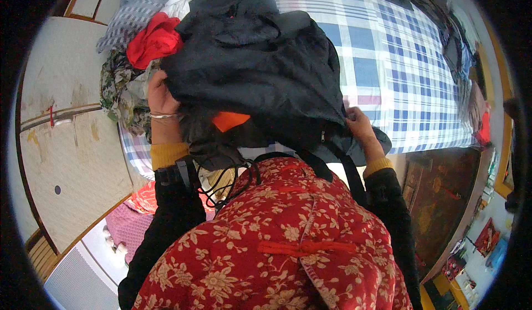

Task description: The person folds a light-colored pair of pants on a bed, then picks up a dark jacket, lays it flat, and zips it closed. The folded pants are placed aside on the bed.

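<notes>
A large black fabric article [253,69] with a zip and a strap is spread before me over the near edge of the bed; whether it is a jacket or a bag, I cannot tell. My left hand [163,94] grips its left edge, with some fingers hidden by the cloth. At the opposite edge, my right hand [360,124] pinches the fabric between thumb and fingers. An orange patch [230,121] shows below the black cloth, between my hands. Thin black cords [226,185] hang in loops by my left forearm.
A blue-and-white checked bedsheet [365,77] covers the bed. Left of the black cloth lie a red cloth [153,42], a camouflage garment [120,85] and a grey patterned cloth [141,15]. Pale cabinet doors [66,152] flank the left side. A dark wooden chest [442,193] stands at right.
</notes>
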Tool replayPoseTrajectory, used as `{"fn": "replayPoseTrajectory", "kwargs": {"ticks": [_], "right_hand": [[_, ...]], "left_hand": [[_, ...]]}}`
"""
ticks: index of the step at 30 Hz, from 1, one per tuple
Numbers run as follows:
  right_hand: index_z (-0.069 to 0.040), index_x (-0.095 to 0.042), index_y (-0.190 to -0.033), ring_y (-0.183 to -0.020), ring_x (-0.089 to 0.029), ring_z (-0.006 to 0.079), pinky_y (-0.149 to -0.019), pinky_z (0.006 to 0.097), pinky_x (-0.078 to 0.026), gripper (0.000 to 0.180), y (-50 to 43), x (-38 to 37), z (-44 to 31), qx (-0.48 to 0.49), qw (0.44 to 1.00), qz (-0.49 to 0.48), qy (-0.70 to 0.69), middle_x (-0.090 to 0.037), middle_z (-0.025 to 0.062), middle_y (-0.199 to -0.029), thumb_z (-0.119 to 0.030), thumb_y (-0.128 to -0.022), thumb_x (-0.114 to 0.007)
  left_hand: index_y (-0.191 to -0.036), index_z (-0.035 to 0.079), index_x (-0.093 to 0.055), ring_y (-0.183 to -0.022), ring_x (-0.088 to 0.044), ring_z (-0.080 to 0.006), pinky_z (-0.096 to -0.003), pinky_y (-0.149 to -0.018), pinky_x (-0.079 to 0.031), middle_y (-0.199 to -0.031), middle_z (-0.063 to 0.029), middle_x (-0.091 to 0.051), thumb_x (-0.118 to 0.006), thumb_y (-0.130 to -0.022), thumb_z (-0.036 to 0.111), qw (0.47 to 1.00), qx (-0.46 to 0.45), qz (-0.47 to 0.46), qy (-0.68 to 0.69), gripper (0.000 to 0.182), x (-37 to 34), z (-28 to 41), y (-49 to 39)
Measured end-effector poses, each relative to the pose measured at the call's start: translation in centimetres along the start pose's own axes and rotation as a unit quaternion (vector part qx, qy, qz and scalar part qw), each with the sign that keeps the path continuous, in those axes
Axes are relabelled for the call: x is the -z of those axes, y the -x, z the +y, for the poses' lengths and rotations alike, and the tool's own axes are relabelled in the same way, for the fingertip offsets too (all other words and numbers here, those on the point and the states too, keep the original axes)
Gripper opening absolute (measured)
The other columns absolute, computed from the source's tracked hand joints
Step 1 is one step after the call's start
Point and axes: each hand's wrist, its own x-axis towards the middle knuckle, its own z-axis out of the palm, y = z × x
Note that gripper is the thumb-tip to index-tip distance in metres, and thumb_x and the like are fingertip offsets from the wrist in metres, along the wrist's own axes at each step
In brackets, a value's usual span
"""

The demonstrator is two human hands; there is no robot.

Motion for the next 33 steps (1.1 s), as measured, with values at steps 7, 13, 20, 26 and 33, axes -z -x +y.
{"fn": "replayPoseTrajectory", "kwargs": {"ticks": [7, 13, 20, 26, 33], "right_hand": [[-0.003, -0.066, -0.096, -0.078, -0.057, 0.0149, -0.074, 0.031, -0.047, 0.023, 2.2, 3.2, -1.7, -0.046, 0.99, 0.026, -0.128, -0.066, 0.0063, -0.085, -0.024, -0.087, -0.069], [-0.004, -0.067, -0.104, -0.084, -0.059, 0.0141, -0.076, 0.0295, -0.047, 0.024, 5.0, 11.9, -3.3, 0.046, 0.858, 0.196, -0.472, -0.066, 0.0012, -0.095, -0.025, -0.094, -0.06], [0.002, -0.058, -0.114, -0.085, -0.064, 0.0191, -0.079, 0.0271, -0.054, 0.03, 6.5, 22.4, -2.8, 0.166, 0.722, 0.245, -0.625, -0.067, 0.0114, -0.104, -0.023, -0.099, -0.051], [0.005, -0.038, -0.133, -0.102, -0.061, 0.0239, -0.077, 0.0303, -0.053, 0.044, 4.1, 17.8, 0.5, 0.083, 0.763, 0.285, -0.574, -0.059, 0.0162, -0.112, -0.013, -0.095, -0.054], [-0.003, -0.061, -0.113, -0.088, -0.061, 0.0148, -0.079, 0.0287, -0.05, 0.024, 6.5, 5.4, 1.5, -0.009, 0.927, 0.219, -0.304, -0.065, 0.0067, -0.101, -0.013, -0.091, -0.062]], "left_hand": [[-0.126, -0.001, -0.056, -0.116, -0.058, -0.0319, -0.0455, -0.104, -0.043, -0.127, -0.0177, -0.061, -0.05, -0.095, 0.02, 0.993, -0.015, 0.054, -0.1, 0.038, -3.6, 0.0, 0.1], [-0.132, -0.001, -0.052, -0.128, -0.049, -0.0306, -0.0437, -0.111, -0.035, -0.136, -0.0182, -0.054, -0.044, -0.1, 0.02, 0.972, -0.144, 0.183, -0.037, 0.04, -7.7, 2.2, -2.7], [-0.134, -0.002, -0.048, -0.128, -0.048, -0.0301, -0.0421, -0.113, -0.031, -0.139, -0.0179, -0.051, -0.04, -0.101, 0.021, 0.972, -0.165, -0.166, -0.038, 0.041, -11.0, 7.8, -5.2], [-0.118, 0.003, -0.056, -0.123, -0.05, -0.0272, -0.0405, -0.111, -0.03, -0.132, -0.0119, -0.055, -0.04, -0.1, 0.027, 0.976, -0.194, 0.025, -0.095, 0.034, -14.3, 1.5, -7.8], [-0.118, 0.006, -0.057, -0.127, -0.045, -0.0286, -0.0423, -0.114, -0.026, -0.136, -0.0117, -0.052, -0.043, -0.099, 0.027, 0.905, 0.081, -0.348, 0.23, 0.032, -13.2, 1.0, -9.3]]}}
